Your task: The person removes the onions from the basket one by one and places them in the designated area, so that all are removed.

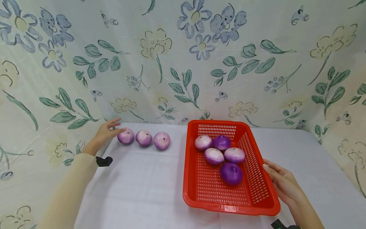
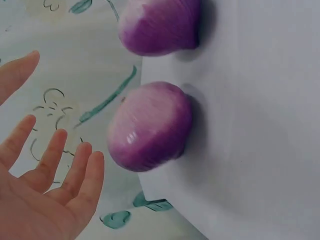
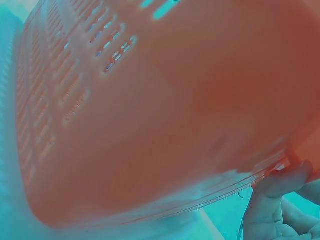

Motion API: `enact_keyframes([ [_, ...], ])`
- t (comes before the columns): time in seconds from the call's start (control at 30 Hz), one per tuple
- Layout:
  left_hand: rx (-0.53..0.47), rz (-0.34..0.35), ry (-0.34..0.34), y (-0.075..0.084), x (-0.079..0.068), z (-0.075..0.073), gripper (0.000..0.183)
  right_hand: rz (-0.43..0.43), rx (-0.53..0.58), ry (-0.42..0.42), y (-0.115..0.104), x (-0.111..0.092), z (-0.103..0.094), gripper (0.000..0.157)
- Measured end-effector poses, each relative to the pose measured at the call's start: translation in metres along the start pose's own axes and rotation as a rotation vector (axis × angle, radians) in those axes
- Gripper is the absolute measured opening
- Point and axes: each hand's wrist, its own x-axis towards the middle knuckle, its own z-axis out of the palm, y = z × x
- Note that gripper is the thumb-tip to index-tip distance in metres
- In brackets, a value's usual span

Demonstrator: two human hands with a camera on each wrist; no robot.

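Observation:
Three purple onions stand in a row at the back left of the table. My left hand reaches to the leftmost onion, fingers spread. In the left wrist view, the fingers of this hand lie beside the nearest onion with a gap between. Beyond it are the middle onion and the right one. My right hand grips the right rim of a red plastic basket, its thumb on the rim; the right wrist view shows the basket's slotted side wall close up.
Several onions sit inside the basket, among them a dark purple one nearest me. A white cloth covers the table. Floral fabric rises behind it and along both sides.

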Motion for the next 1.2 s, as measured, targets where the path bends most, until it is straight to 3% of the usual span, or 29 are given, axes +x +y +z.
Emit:
enact_keyframes([
  [0.23,-0.039,0.069,-0.052,0.032,0.000,0.005,0.084,-0.018,0.015,-0.012,0.001,-0.001,0.001,0.023],
  [0.67,-0.074,0.201,-0.143,0.095,0.000,0.040,0.074,-0.018,-0.001,-0.002,0.001,0.001,-0.001,0.019],
  [1.0,-0.093,0.342,-0.312,0.142,0.000,0.082,0.071,-0.037,0.013,-0.026,0.002,0.000,-0.001,0.023],
  [1.2,-0.088,0.413,-0.433,0.172,-0.002,0.117,0.069,-0.043,0.018,-0.024,0.003,0.000,-0.001,0.025],
])
